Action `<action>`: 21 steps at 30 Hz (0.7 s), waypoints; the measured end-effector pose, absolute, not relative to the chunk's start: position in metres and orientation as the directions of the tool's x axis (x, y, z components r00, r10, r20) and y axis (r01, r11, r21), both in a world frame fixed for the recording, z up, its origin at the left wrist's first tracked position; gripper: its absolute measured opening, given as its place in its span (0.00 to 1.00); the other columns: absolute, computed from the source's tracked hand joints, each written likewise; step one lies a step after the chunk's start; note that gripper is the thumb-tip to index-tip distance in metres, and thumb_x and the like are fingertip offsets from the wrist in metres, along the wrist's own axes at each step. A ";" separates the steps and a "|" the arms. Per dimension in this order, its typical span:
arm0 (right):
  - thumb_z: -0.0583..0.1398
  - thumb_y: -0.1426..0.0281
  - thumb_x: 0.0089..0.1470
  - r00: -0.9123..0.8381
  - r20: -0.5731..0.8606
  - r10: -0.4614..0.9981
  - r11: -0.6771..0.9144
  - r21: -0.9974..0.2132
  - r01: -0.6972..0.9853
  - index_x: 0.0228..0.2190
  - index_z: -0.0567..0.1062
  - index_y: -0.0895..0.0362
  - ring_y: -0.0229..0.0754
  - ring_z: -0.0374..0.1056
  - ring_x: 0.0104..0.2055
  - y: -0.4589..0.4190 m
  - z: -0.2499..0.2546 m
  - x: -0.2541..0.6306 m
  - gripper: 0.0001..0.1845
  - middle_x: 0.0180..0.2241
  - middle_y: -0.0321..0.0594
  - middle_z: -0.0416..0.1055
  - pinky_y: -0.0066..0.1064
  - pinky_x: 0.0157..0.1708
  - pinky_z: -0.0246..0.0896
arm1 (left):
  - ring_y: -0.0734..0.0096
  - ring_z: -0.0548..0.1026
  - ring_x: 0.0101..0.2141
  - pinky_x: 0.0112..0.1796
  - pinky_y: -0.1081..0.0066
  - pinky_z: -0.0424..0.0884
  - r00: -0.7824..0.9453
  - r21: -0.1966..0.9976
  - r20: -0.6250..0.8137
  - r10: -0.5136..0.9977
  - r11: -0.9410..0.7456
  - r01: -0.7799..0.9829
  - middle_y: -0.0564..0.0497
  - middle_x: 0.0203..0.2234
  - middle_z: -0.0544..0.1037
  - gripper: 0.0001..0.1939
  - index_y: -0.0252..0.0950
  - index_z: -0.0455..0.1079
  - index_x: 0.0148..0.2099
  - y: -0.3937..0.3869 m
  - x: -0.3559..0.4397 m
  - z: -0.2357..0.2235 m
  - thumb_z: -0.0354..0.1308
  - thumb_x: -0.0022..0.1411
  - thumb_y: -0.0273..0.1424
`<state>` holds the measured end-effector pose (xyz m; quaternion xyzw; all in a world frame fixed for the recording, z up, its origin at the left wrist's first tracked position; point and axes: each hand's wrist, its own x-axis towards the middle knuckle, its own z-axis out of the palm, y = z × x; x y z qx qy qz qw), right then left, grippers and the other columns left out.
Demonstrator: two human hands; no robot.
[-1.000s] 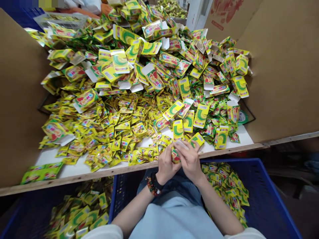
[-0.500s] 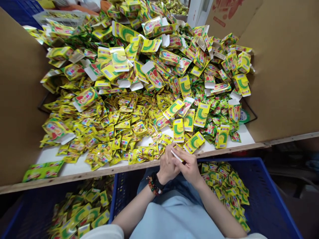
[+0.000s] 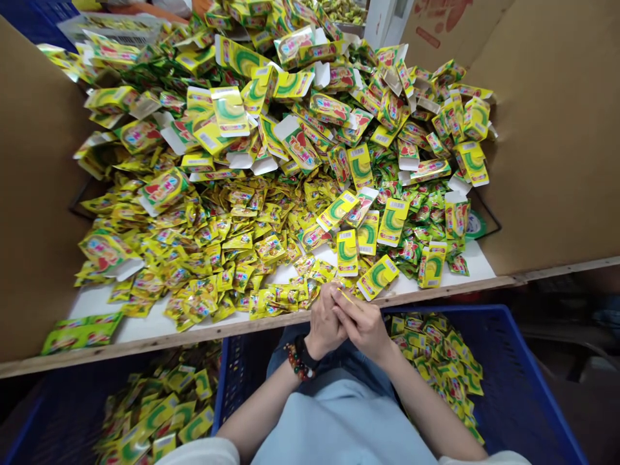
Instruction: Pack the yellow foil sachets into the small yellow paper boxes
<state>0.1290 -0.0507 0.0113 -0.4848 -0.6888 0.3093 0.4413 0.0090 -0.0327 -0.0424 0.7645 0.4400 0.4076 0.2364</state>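
My left hand (image 3: 323, 321) and my right hand (image 3: 364, 323) are pressed together at the table's front edge, both closed on one small yellow-green carton (image 3: 347, 298) of which only a thin edge shows between the fingers. A beaded bracelet (image 3: 296, 361) circles my left wrist. Just beyond the hands lie loose flat cartons (image 3: 376, 276) and a spread of small yellow sachets (image 3: 227, 245) on the white table (image 3: 97, 303).
A high heap of open yellow-green cartons (image 3: 290, 97) fills the back of the table between brown cardboard walls (image 3: 552, 129). Blue crates stand below the table edge, the right crate (image 3: 513, 381) and the left crate (image 3: 159, 413) both holding packed cartons.
The carton showed its printed face between my hands a second ago. It has since been turned and squeezed flat, and my hands have closed together over it, moving slightly toward me.
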 end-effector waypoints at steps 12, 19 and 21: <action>0.54 0.70 0.58 0.181 0.273 0.945 -0.105 -0.268 0.957 0.46 0.79 0.56 0.56 0.71 0.46 -0.057 0.002 0.268 0.18 0.44 0.51 0.77 0.46 0.43 0.67 | 0.45 0.67 0.46 0.42 0.53 0.68 0.381 0.194 0.105 0.919 -0.394 0.898 0.36 0.46 0.71 0.14 0.32 0.68 0.49 0.041 -0.023 0.000 0.55 0.63 0.33; 0.52 0.83 0.53 -0.001 0.283 0.959 0.026 -0.085 0.996 0.50 0.74 0.56 0.57 0.61 0.59 0.022 -0.007 0.273 0.25 0.50 0.48 0.76 0.59 0.54 0.46 | 0.46 0.68 0.46 0.41 0.58 0.67 0.330 0.123 -0.040 0.943 -0.323 0.938 0.36 0.44 0.71 0.19 0.30 0.66 0.48 0.049 -0.022 0.002 0.63 0.56 0.33; 0.53 0.81 0.54 0.009 0.285 0.958 0.034 -0.147 0.989 0.46 0.77 0.56 0.57 0.64 0.54 0.020 -0.008 0.279 0.21 0.44 0.47 0.79 0.58 0.53 0.47 | 0.49 0.68 0.47 0.43 0.60 0.66 0.325 0.189 -0.087 0.942 -0.305 0.933 0.37 0.44 0.72 0.22 0.30 0.64 0.50 0.052 -0.029 0.000 0.63 0.56 0.32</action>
